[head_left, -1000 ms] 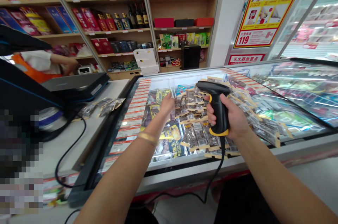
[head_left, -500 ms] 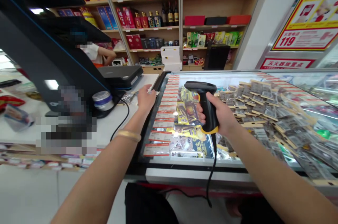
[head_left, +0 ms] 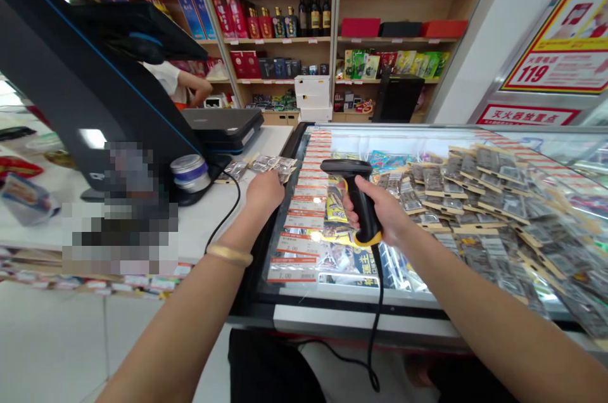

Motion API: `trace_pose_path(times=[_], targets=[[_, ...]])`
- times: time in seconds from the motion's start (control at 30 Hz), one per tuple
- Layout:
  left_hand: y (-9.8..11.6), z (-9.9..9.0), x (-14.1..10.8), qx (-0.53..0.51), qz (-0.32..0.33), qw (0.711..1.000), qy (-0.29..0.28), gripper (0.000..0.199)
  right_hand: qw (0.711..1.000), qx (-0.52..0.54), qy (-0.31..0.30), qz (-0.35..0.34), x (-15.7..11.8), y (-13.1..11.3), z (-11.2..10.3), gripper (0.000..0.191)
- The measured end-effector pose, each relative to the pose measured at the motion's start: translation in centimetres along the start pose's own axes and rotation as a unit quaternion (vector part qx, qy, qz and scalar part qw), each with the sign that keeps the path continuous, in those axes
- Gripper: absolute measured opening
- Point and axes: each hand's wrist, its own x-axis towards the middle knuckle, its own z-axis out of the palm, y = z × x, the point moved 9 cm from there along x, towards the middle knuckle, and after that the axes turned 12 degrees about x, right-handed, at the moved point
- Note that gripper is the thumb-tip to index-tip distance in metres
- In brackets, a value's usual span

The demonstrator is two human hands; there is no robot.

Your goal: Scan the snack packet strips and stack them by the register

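Note:
My right hand (head_left: 377, 206) is wrapped round the handle of a black and yellow barcode scanner (head_left: 363, 200), held above the glass display case (head_left: 294, 289). Its cable hangs down past the case's front edge. At the counter's right edge, my left hand (head_left: 266, 192) is closed on a small clear packet (head_left: 285, 168) with a tan strip; its fingertips are mostly hidden behind the hand. Another packet (head_left: 235, 168) lies just left of it on the white counter (head_left: 266, 143). Many similar packets (head_left: 475, 194) are heaped on the right side of the glass.
A black checkout terminal (head_left: 118, 92) stands at the left, with a round white and purple container (head_left: 190, 173) by its base. A black cable (head_left: 237, 200) crosses the counter. Beyond, a person's arm (head_left: 194, 83) shows before shelves (head_left: 285, 40) of boxes and bottles.
My left hand has closed and turned palm down, and packets now show at its fingers. The scanner in my right hand has shifted slightly left and down. The view has moved a little.

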Motion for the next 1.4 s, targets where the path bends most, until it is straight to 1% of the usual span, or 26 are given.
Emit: trace_pose_path(times=[0.07, 0.13, 0.27, 0.3, 0.33, 0.37, 0.43, 0.47, 0.53, 0.6, 0.67, 0.8, 0.9, 1.07, 1.3, 1.4], targets=[[0.2, -0.6, -0.3, -0.009, 0.0, 1.0, 0.004, 0.029, 1.0, -0.004, 0.005, 0.008, -0.4, -0.1, -0.5, 0.033], [0.9, -1.4, -0.7, -0.043, 0.007, 0.999, 0.025, 0.03, 1.0, -0.005, 0.008, 0.013, -0.7, -0.1, -1.1, 0.033], [3.2, -4.2, -1.9, -0.143, 0.03, 0.98, 0.136, 0.038, 1.0, 0.014, 0.018, 0.001, -1.0, -0.2, -2.4, 0.034], [3.8, -4.4, -2.0, -0.163, 0.027, 0.975, 0.146, 0.041, 1.0, 0.021, 0.021, -0.005, -1.0, -0.3, -2.7, 0.033], [4.4, -4.2, -1.9, -0.187, 0.022, 0.972, 0.141, 0.043, 0.999, 0.029, 0.025, -0.01, -1.0, -0.4, -3.0, 0.032], [5.1, -3.7, -1.7, -0.221, 0.017, 0.967, 0.122, 0.045, 0.999, 0.035, 0.03, -0.012, -1.0, -0.4, -3.3, 0.032], [6.2, -2.0, -1.1, -0.314, 0.014, 0.946, 0.078, 0.046, 0.998, 0.044, 0.043, -0.014, -1.1, -0.5, -3.8, 0.031], [6.7, -1.2, -0.8, -0.357, 0.02, 0.931, 0.069, 0.045, 0.998, 0.047, 0.048, -0.014, -1.1, -0.6, -4.0, 0.032], [7.2, -0.3, -0.4, -0.41, 0.044, 0.907, 0.079, 0.04, 0.998, 0.048, 0.049, -0.016, -1.2, -0.8, -4.0, 0.033], [7.4, 0.0, -0.4, -0.421, 0.085, 0.898, 0.101, 0.037, 0.998, 0.044, 0.042, -0.016, -1.3, -0.9, -3.8, 0.033], [7.5, -0.1, -0.6, -0.416, 0.124, 0.894, 0.114, 0.04, 0.999, 0.032, 0.041, -0.012, -1.4, -0.9, -3.7, 0.033], [7.9, -1.2, -1.5, -0.409, 0.173, 0.888, 0.119, 0.057, 0.999, 0.004, 0.041, 0.007, -1.4, -0.5, -3.8, 0.033], [8.4, -2.0, -2.1, -0.422, 0.2, 0.877, 0.112, 0.06, 0.999, -0.018, 0.038, 0.011, -1.3, -0.3, -4.0, 0.034], [8.3, -1.6, -2.0, -0.43, 0.196, 0.876, 0.092, 0.064, 0.999, -0.041, 0.028, 0.02, -1.2, 0.0, -3.8, 0.036], [8.0, -1.0, -1.6, -0.389, 0.193, 0.896, 0.091, 0.066, 0.998, -0.049, 0.029, 0.022, -1.4, 0.0, -3.7, 0.034], [7.8, -0.7, -1.5, -0.391, 0.191, 0.896, 0.088, 0.068, 0.998, -0.048, 0.031, 0.025, -1.4, 0.2, -3.7, 0.034]])
